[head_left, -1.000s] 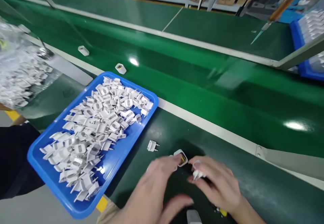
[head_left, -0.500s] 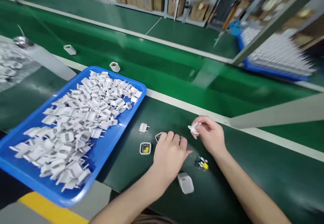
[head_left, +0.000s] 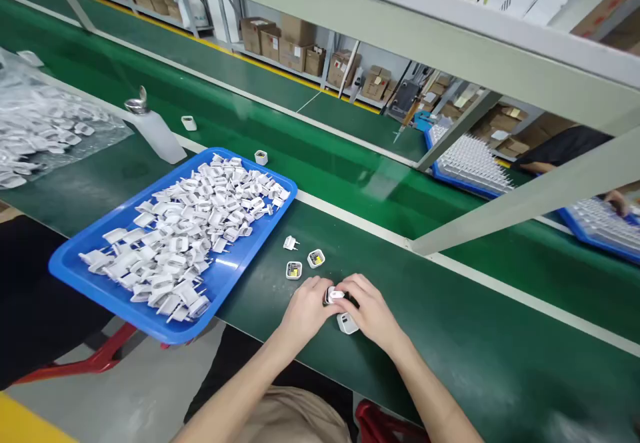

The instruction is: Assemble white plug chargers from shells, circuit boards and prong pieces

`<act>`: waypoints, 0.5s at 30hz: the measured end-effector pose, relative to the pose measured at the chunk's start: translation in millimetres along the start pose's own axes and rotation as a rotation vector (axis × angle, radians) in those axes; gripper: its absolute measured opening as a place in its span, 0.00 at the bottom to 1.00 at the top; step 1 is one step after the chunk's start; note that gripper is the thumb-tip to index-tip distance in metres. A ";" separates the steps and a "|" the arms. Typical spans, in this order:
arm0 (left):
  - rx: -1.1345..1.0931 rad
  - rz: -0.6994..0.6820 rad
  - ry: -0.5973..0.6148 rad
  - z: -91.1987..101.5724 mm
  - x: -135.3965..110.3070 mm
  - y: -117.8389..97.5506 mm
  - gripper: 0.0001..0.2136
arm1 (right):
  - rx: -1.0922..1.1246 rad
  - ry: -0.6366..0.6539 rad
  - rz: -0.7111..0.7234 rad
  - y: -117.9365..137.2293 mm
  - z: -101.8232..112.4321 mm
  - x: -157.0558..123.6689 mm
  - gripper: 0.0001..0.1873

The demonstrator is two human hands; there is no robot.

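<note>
My left hand point(head_left: 306, 309) is closed around a small white charger housing point(head_left: 329, 300) with a dark opening. Close against it, my right hand point(head_left: 371, 309) pinches a white plug cover point(head_left: 337, 294) over that opening. Fingers partly hide both pieces. Just below the hands, another white charger housing point(head_left: 347, 323) lies on the green table. Two open housings with yellow and black parts inside, one nearer point(head_left: 294, 270) and one farther point(head_left: 316, 258), sit beyond my left hand. A loose two-pin plug cover point(head_left: 291, 243) lies behind them.
On the left, a blue tray point(head_left: 240, 276) holds a heap of white plug covers. Behind it stand a white pump bottle point(head_left: 159, 137) and a bag of white parts point(head_left: 65, 126). A slanted metal post point(head_left: 525, 193) rises at right, with another person's hand point(head_left: 618, 203) by blue trays beyond.
My hands have come together, and the left has left the housing it was over. The circuit board with a yellow part is no longer seen on the table. The view has shifted.
</note>
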State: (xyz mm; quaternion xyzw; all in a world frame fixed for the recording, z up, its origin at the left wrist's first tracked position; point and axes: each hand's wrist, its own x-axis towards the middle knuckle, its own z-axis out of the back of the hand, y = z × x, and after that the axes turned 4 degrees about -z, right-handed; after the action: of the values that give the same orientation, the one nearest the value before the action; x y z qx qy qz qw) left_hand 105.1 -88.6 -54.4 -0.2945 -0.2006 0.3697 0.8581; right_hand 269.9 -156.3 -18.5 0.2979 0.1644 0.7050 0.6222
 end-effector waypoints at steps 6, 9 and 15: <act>-0.146 -0.004 -0.069 -9.1 -1.5 11.3 0.08 | -0.089 0.072 0.056 -1.2 0.3 6.6 0.10; -0.168 -0.019 -0.093 -14.8 -4.2 16.5 0.08 | -0.100 0.061 0.056 -4.4 -6.1 4.2 0.10; -0.184 -0.063 -0.131 -23.5 -6.9 22.1 0.08 | -0.090 -0.026 0.035 -7.8 -16.4 -2.5 0.09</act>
State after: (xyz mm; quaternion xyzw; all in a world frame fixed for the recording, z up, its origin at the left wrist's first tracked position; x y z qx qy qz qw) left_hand 102.4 -90.0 -87.2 -0.3408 -0.2985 0.3412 0.8236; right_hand 265.9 -155.1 -36.3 0.2816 0.1194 0.7185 0.6247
